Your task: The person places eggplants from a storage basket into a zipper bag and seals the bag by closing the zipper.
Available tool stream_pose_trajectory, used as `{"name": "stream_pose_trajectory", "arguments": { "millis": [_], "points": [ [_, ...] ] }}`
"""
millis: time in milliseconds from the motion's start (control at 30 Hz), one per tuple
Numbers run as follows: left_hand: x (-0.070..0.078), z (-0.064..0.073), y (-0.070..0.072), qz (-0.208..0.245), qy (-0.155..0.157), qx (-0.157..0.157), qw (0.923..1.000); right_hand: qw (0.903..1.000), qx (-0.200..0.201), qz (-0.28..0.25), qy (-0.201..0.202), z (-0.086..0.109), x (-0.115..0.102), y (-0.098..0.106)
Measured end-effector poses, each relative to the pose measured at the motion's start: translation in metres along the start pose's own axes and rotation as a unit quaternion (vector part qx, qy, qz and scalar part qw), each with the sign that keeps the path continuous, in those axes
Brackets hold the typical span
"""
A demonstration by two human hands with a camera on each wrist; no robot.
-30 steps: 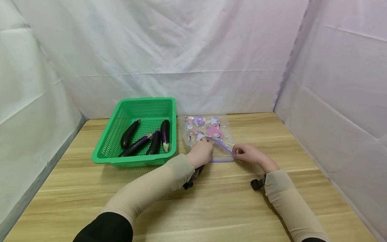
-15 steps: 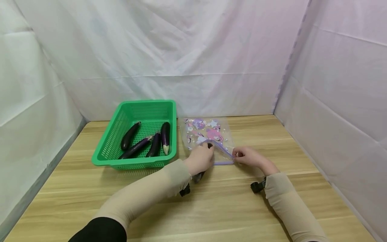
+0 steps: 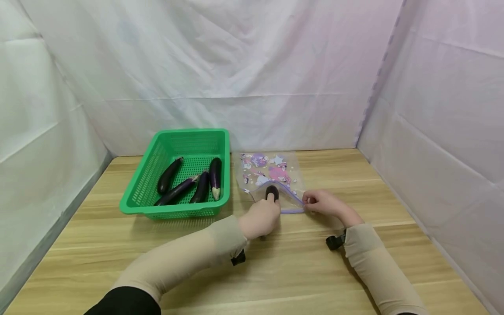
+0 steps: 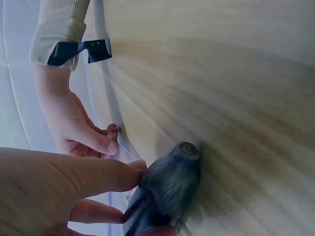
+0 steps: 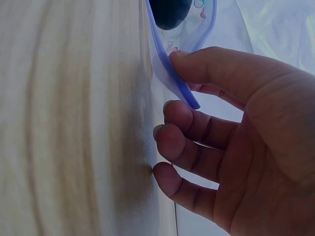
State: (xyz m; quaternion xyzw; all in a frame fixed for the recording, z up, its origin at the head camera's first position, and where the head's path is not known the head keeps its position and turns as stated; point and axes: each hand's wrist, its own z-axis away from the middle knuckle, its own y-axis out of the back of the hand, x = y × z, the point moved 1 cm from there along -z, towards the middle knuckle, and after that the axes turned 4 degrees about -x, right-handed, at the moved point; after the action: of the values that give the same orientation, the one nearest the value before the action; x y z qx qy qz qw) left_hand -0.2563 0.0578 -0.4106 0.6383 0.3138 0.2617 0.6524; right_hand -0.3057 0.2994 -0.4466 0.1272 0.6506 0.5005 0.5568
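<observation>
My left hand grips an eggplant, whose dark rounded end is at the mouth of a clear printed zip bag. In the left wrist view the eggplant's stem end points back from the bag, with thumb and fingers around its body. My right hand pinches the right corner of the bag's purple zip edge between thumb and index finger. The other fingers are bent beside it. Between the zip edges, the right wrist view shows the eggplant's dark end. The bag lies flat, its mouth partly raised.
A green perforated basket stands left of the bag, with several eggplants in it. Wooden tabletop extends in front. White sheeting hangs at the back and both sides. Small black cameras sit on the wrists.
My left hand has drawn back toward the front of the table and slightly left. More of the eggplant's rounded end now shows at the bag's mouth. The right hand keeps its place.
</observation>
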Motion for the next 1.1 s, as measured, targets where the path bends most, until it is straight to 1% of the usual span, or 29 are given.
{"name": "stream_pose_trajectory", "arguments": {
  "millis": [67, 200, 233, 367, 467, 600, 733, 833, 967, 1100],
  "points": [
    [0.000, -0.005, -0.002, -0.006, 0.002, 0.001, 1.0000, 1.0000, 0.000, -0.001, -0.002, 0.000, 0.000, 0.000],
    [-0.002, -0.014, -0.002, -0.010, 0.006, -0.007, 0.9999, 1.0000, 0.003, -0.004, -0.002, 0.001, 0.001, 0.000],
    [-0.002, -0.016, -0.001, -0.009, 0.010, -0.016, 0.9998, 1.0000, 0.002, -0.005, -0.003, 0.001, 0.001, 0.000],
    [-0.002, -0.023, 0.002, -0.008, 0.020, -0.034, 0.9992, 1.0000, 0.002, -0.005, -0.002, 0.001, 0.000, 0.001],
    [-0.002, -0.028, 0.002, -0.003, 0.036, -0.047, 0.9983, 1.0000, 0.001, -0.003, -0.005, 0.000, -0.001, 0.001],
    [-0.005, -0.035, -0.001, 0.000, 0.048, -0.054, 0.9974, 1.0000, -0.001, -0.002, -0.009, 0.000, -0.001, 0.000],
    [-0.008, -0.040, -0.005, 0.008, 0.051, -0.053, 0.9972, 0.9999, -0.004, -0.005, -0.008, -0.001, 0.000, 0.000],
    [-0.010, -0.042, -0.008, 0.015, 0.055, -0.047, 0.9973, 1.0000, -0.004, -0.007, -0.006, -0.002, 0.000, -0.001],
    [-0.010, -0.040, -0.012, 0.018, 0.060, -0.039, 0.9973, 1.0000, -0.002, -0.007, -0.002, -0.001, 0.000, 0.000],
    [-0.008, -0.036, -0.014, 0.018, 0.068, -0.055, 0.9960, 1.0000, -0.002, -0.007, 0.004, -0.001, 0.001, 0.001]
  ]
}}
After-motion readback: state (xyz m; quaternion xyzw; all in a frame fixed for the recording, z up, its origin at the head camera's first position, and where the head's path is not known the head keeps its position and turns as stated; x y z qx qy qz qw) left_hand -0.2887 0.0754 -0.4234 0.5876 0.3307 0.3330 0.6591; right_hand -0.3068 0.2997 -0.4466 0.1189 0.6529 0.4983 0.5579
